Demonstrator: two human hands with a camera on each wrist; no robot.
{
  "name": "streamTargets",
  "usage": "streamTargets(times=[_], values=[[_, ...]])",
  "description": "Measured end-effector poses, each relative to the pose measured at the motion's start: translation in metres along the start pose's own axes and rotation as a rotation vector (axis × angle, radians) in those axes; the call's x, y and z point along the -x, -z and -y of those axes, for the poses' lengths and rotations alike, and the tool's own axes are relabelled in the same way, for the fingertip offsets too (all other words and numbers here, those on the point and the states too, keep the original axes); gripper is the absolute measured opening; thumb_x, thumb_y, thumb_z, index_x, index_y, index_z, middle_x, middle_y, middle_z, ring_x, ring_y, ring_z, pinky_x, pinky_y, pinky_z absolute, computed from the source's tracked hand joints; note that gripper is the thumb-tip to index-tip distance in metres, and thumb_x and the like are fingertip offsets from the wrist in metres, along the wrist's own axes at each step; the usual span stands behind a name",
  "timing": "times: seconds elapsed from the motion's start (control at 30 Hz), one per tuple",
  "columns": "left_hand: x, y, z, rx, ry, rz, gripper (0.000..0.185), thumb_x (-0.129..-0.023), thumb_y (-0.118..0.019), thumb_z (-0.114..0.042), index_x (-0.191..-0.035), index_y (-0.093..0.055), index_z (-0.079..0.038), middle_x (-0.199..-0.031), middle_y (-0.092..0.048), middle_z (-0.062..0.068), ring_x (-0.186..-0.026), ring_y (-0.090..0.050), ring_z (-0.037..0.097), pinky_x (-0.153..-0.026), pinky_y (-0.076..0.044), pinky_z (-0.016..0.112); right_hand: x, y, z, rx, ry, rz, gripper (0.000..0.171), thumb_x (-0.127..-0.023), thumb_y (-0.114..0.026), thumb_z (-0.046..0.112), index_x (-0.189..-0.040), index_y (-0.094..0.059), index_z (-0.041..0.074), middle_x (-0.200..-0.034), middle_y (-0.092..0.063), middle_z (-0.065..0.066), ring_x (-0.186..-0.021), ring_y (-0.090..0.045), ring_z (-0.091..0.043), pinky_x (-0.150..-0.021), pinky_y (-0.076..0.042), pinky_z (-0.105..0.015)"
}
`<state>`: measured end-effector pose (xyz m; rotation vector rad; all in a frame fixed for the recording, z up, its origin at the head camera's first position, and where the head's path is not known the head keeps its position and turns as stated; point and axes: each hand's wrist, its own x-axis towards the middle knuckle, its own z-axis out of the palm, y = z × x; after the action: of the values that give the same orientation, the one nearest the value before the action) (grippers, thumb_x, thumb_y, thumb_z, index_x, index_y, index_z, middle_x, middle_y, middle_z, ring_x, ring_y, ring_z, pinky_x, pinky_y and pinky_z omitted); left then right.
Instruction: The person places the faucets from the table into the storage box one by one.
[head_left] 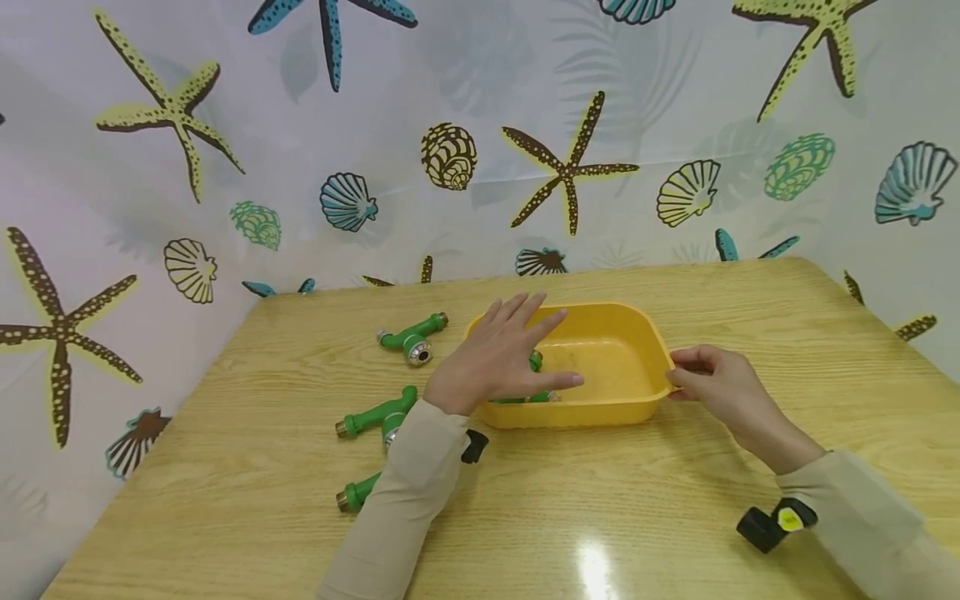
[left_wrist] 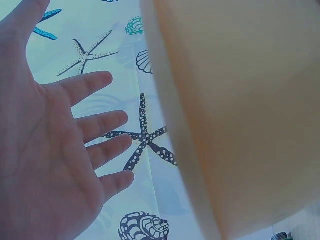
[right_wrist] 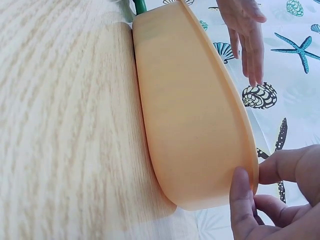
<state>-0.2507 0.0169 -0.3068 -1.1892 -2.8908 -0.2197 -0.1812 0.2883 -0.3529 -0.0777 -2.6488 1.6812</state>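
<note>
A yellow plastic basin (head_left: 600, 412) stands on the wooden table. My right hand (head_left: 716, 387) pinches its right rim between thumb and fingers; the right wrist view shows the thumb (right_wrist: 242, 187) on the outer wall. My left hand (head_left: 502, 350) hovers over the basin's left part with fingers spread and straight, holding nothing; its bare palm (left_wrist: 55, 150) shows in the left wrist view. Inside the basin, green pipe fittings (head_left: 542, 397) with metal ends are partly hidden by that hand.
Left of the basin lie a green tee-shaped fitting (head_left: 416, 340), a second green fitting (head_left: 378, 414), and a third green fitting (head_left: 356, 493) partly behind the left sleeve (head_left: 408, 492). A patterned sheet (head_left: 465, 92) with starfish and shells hangs behind the table (head_left: 525, 517).
</note>
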Motion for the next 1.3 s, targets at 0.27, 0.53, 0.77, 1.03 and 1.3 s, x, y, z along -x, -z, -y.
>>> streamTargets(times=[0.27,0.53,0.77,1.03,1.3], values=[[0.011,0.004,0.009,-0.024,0.009,-0.003,0.084,-0.088,-0.049,-0.069,-0.155,-0.026,-0.024,-0.160,-0.013,0.010,-0.145,-0.013,0.030,-0.115,-0.006,0.048,-0.001,-0.008,0.001,-0.007,-0.019,0.016,0.044,-0.100,-0.052,0.011,-0.131,-0.042,-0.018,-0.123,-0.050,-0.028,-0.090,-0.060,-0.011,-0.081,-0.054,-0.031],[0.028,0.013,0.031,-0.017,0.051,-0.032,0.083,-0.089,-0.051,-0.067,-0.154,-0.028,-0.021,-0.160,-0.015,0.010,-0.145,-0.013,0.032,-0.115,-0.006,0.048,-0.001,-0.002,0.000,0.004,-0.014,0.015,0.047,-0.101,-0.051,0.012,-0.134,-0.039,-0.019,-0.125,-0.048,-0.029,-0.085,-0.058,-0.002,-0.079,-0.054,-0.027],[0.039,0.019,0.046,-0.006,0.060,-0.082,0.081,-0.089,-0.056,-0.062,-0.152,-0.034,-0.016,-0.158,-0.020,0.015,-0.143,-0.018,0.036,-0.114,-0.013,0.050,0.000,0.001,-0.002,0.030,-0.009,0.012,0.046,-0.101,-0.050,0.013,-0.134,-0.039,-0.018,-0.126,-0.047,-0.029,-0.084,-0.057,0.001,-0.079,-0.054,-0.027],[0.043,0.020,0.057,-0.013,0.117,-0.075,0.082,-0.089,-0.055,-0.062,-0.153,-0.032,-0.015,-0.158,-0.018,0.014,-0.144,-0.015,0.034,-0.115,-0.009,0.047,-0.001,0.000,-0.002,0.023,-0.014,0.020,0.047,-0.101,-0.051,0.013,-0.133,-0.038,-0.020,-0.125,-0.047,-0.030,-0.081,-0.057,0.004,-0.077,-0.054,-0.026],[0.051,0.015,0.075,0.011,0.160,-0.081,0.083,-0.089,-0.054,-0.062,-0.152,-0.033,-0.013,-0.157,-0.020,0.016,-0.143,-0.017,0.034,-0.115,-0.011,0.047,-0.002,-0.004,0.001,0.034,-0.018,0.031,0.046,-0.101,-0.050,0.010,-0.133,-0.037,-0.020,-0.124,-0.048,-0.029,-0.080,-0.056,0.005,-0.075,-0.054,-0.025]])
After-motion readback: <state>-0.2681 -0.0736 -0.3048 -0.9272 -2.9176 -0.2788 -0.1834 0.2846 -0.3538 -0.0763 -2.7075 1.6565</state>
